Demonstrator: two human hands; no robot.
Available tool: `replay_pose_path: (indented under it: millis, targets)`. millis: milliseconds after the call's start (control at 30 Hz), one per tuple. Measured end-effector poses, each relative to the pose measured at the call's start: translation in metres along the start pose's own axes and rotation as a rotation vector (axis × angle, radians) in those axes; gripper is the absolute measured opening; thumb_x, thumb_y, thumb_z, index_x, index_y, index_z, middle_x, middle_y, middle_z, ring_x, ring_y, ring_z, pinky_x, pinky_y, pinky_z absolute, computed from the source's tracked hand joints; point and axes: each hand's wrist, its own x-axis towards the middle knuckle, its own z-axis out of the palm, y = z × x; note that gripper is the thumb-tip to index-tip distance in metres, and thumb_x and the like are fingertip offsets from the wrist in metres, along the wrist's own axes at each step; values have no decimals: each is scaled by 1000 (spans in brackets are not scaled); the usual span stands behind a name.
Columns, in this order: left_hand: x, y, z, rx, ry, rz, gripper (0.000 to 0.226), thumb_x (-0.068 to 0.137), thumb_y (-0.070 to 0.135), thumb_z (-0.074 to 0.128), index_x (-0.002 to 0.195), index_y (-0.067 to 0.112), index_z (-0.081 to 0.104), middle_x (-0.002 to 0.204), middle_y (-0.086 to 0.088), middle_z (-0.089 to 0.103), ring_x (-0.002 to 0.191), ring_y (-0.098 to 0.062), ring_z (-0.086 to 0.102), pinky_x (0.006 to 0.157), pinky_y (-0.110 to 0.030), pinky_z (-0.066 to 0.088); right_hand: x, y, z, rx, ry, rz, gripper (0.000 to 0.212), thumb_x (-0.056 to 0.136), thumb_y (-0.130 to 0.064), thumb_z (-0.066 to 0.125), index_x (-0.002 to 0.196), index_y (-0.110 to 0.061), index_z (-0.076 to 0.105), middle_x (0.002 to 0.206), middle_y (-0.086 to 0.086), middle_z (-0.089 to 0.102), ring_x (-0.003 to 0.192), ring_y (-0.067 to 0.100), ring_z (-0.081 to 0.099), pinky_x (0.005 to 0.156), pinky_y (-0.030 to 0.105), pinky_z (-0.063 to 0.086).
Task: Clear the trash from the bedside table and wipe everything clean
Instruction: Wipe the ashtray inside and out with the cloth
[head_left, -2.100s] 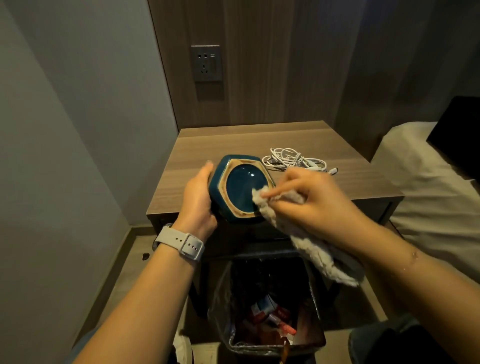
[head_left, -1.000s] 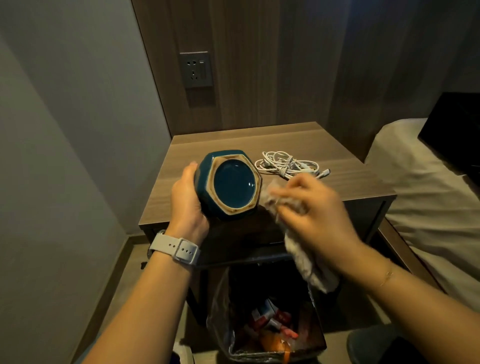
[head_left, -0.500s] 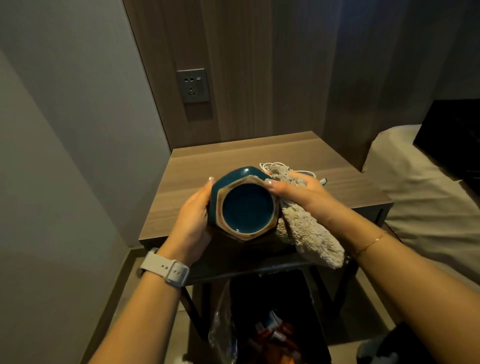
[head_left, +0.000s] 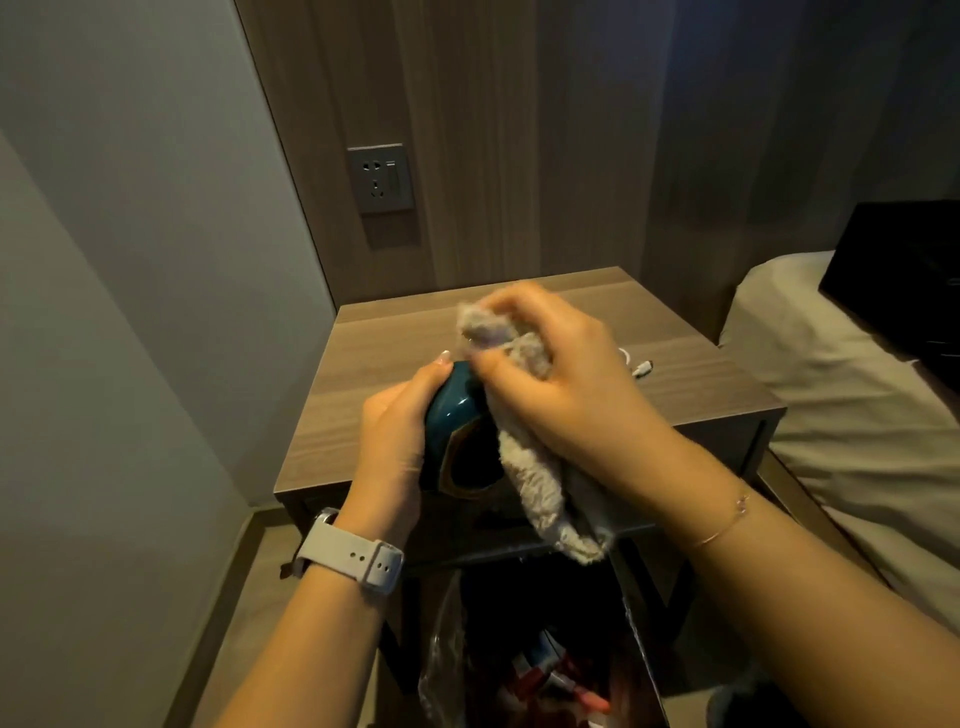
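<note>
While left hand (head_left: 392, 436) grips ashtray (head_left: 457, 431), cloth (head_left: 524, 410) now drapes it.

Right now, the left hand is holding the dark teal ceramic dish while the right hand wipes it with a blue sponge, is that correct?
Not quite: the head view shows a fluffy beige cloth, not a blue sponge. The left hand holds the dark teal ceramic dish while the right hand wipes it.

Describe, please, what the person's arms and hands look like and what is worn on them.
Both forearms are bare, with no sleeves in view. The left wrist carries a watch with a pale, off-white strap that has small adjustment holes. The right wrist wears a thin, fine chain bracelet. The left hand shows a longish, light-polished thumbnail. No rings are visible on the right hand.
</note>
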Motion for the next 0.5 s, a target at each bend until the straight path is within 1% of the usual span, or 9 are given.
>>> replay_pose_path:
  millis: [33, 67, 100, 167, 233, 300, 367, 433, 500]
  targets:
    - [-1, -2, 2, 15, 8, 7, 21, 87, 29, 63, 84, 11, 74, 77, -9, 73, 69, -18, 69, 55, -26, 52, -4, -3, 8, -131, -37, -93, 12, 86, -23, 60, 95, -16, 63, 99, -3, 59, 89, 16, 58, 71, 39, 51]
    - [-2, -3, 3, 35, 13, 20, 21, 87, 28, 64, 85, 10, 75, 79, -11, 73, 71, -19, 70, 57, -27, 53, -9, 0, 14, -233, -61, -126, 10, 83, -22, 60, 90, -15, 64, 98, -2, 57, 88, 18, 56, 68, 42, 50]
    - [-4, -3, 3, 51, 20, 34, 22, 87, 28, 65, 84, 10, 76, 82, -14, 73, 74, -21, 69, 60, -29, 52, -11, 8, 16, -270, -63, -87, 11, 83, -21, 59, 88, -14, 65, 98, -1, 56, 87, 18, 55, 68, 43, 50]
    - [-3, -5, 2, 76, 43, 63, 26, 86, 33, 66, 75, 12, 76, 83, -17, 72, 73, -25, 67, 63, -33, 50, -11, 31, 7, -251, -20, 101, 11, 87, -20, 59, 87, -14, 68, 96, -4, 54, 85, 17, 56, 71, 42, 50]
    - [-3, -5, 0, 77, 70, 84, 31, 86, 37, 65, 72, 12, 75, 83, -21, 71, 72, -27, 65, 64, -33, 48, -7, 42, -7, -220, 70, 245, 8, 88, -21, 62, 85, -18, 69, 91, -7, 54, 83, 12, 56, 71, 34, 48]
    - [-2, -4, 2, 87, 89, 101, 40, 80, 45, 67, 72, 6, 74, 85, -27, 68, 71, -29, 63, 65, -35, 47, -1, 32, -13, -105, 170, 206, 5, 87, -20, 66, 82, -20, 69, 88, -7, 56, 81, 6, 54, 70, 25, 44]
    - [-2, -4, 3, 80, 85, 89, 45, 77, 46, 69, 73, 2, 72, 86, -31, 66, 71, -29, 63, 66, -38, 47, 2, 11, -4, -48, 101, 99, 4, 85, -17, 67, 83, -17, 70, 90, -4, 58, 82, 6, 54, 73, 22, 45]
    - [-2, -7, 2, 12, 88, 46, 30, 83, 36, 68, 74, 8, 75, 79, -21, 70, 69, -25, 66, 64, -34, 49, -3, 15, 8, -44, 0, 145, 8, 87, -19, 66, 85, -14, 72, 92, -2, 59, 84, 9, 56, 78, 32, 49]
    - [-1, -6, -1, -77, 68, -36, 25, 87, 35, 64, 73, 15, 73, 76, -8, 72, 69, -21, 67, 67, -33, 51, -2, 37, 3, -105, -9, 311, 12, 87, -25, 67, 85, -15, 73, 94, 0, 59, 87, 14, 57, 82, 43, 49]
